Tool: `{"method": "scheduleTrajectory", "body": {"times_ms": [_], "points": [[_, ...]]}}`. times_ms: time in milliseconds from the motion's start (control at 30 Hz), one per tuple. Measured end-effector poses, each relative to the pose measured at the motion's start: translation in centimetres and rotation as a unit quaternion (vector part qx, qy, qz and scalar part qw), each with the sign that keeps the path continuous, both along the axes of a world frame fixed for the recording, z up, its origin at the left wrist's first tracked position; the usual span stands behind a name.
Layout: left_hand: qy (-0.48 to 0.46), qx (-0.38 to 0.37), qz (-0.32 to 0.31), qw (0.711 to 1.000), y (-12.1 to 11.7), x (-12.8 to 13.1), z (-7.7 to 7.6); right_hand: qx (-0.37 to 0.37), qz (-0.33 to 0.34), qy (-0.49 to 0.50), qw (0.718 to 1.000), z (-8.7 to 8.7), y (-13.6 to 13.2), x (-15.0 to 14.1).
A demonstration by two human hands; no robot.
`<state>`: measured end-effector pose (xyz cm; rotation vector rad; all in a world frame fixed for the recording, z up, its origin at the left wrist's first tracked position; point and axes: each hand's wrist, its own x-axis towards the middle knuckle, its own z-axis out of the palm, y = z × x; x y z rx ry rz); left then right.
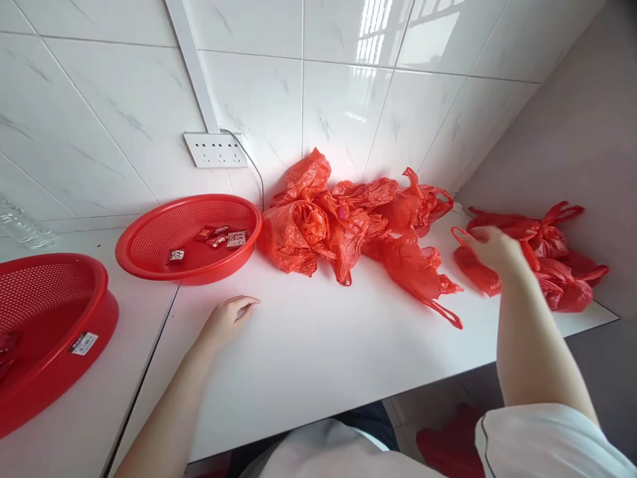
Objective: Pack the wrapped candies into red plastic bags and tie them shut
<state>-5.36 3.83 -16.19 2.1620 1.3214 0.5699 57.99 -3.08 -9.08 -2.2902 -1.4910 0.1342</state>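
My left hand (227, 318) rests on the white table (318, 352), fingers loosely curled, holding nothing, just below the red round basket (149, 255). That basket holds several small red and white packets (219, 238). My right hand (492, 249) reaches to the right and is blurred; it touches the handle of a red plastic bag in the right-hand pile of tied bags (552, 259). Whether the fingers are closed on the bag I cannot make out. A loose heap of crumpled red plastic bags (348, 226) lies at the back middle.
A second red basket (50, 332) sits at the left edge on an adjoining table. A wall socket strip (215, 149) with a cable hangs on the tiled wall. A clear plastic bottle (20, 226) lies far left. A grey wall bounds the right side.
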Motion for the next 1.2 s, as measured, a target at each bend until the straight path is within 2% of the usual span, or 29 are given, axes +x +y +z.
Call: {"method": "scheduleTrajectory", "body": {"times_ms": [67,100,167,233,300,367,433,467,500,567,633,733,800,833,900,967,1000,1033,1067,1133,1200], "points": [[-0.002,0.000,0.003,1.000,0.0,0.1,0.0,-0.039,-0.050,0.012,0.998,-2.3,0.5,-3.3],[-0.003,0.000,0.004,1.000,0.0,0.1,0.0,-0.056,-0.052,0.012,0.997,-3.3,0.6,-4.9],[-0.004,0.001,0.005,1.000,0.0,0.2,0.0,-0.075,-0.018,0.013,0.997,-4.6,0.5,-8.3],[-0.002,0.005,-0.002,1.000,0.0,0.2,0.0,-0.051,0.033,0.010,0.998,-5.0,0.0,-11.8],[0.000,0.012,-0.008,1.000,0.0,0.1,0.0,0.002,0.137,0.030,0.990,-4.5,-0.7,-15.3],[0.002,0.017,-0.009,1.000,0.0,0.1,-0.1,0.019,0.295,0.106,0.949,-3.7,-1.3,-18.8],[0.002,0.018,-0.005,1.000,-0.1,0.2,-0.1,-0.041,0.420,0.213,0.881,-2.9,-1.8,-21.8],[-0.006,0.018,0.002,1.000,-0.2,0.4,-0.1,-0.073,0.450,0.256,0.853,-2.7,-2.1,-23.0],[-0.020,0.017,0.011,1.000,-0.4,0.7,0.0,-0.092,0.460,0.286,0.836,-2.5,-2.3,-24.2],[-0.063,0.015,0.030,0.997,-1.0,1.5,0.4,-0.100,0.455,0.307,0.830,-2.4,-3.1,-26.1],[-0.098,0.016,0.034,0.995,-1.7,2.5,0.8,-0.115,0.477,0.296,0.819,-2.7,-4.0,-28.0],[-0.104,0.025,0.019,0.994,-2.7,3.7,1.4,-0.153,0.555,0.234,0.783,-3.9,-5.5,-30.8],[-0.107,0.011,0.016,0.994,-3.1,4.0,1.9,-0.146,0.562,0.177,0.794,-4.9,-6.0,-32.5],[-0.114,-0.011,0.007,0.993,-3.2,4.0,2.3,-0.136,0.546,0.157,0.812,-5.3,-6.0,-33.1],[-0.130,-0.079,-0.055,0.987,-3.4,3.5,3.4,-0.111,0.495,0.159,0.847,-5.7,-5.5,-33.9],[-0.142,-0.124,-0.135,0.973,-3.5,2.7,5.2,-0.082,0.447,0.183,0.872,-5.3,-4.4,-33.9],[-0.145,-0.122,-0.157,0.969,-3.7,2.3,6.3,-0.069,0.423,0.187,0.884,-4.7,-3.7,-33.8],[-0.150,-0.098,-0.150,0.972,-3.9,1.9,7.4,-0.061,0.399,0.181,0.897,-4.1,-3.1,-33.5],[-0.155,-0.060,-0.117,0.979,-4.2,1.6,8.5,-0.058,0.374,0.169,0.910,-3.3,-2.4,-33.2],[-0.184,0.036,-0.002,0.982,-5.3,1.2,10.5,-0.065,0.320,0.158,0.932,-1.7,-1.3,-32.8],[-0.245,0.141,0.135,0.950,-6.7,1.6,11.6,-0.076,0.274,0.189,0.940,-0.4,-0.4,-32.8]]}}
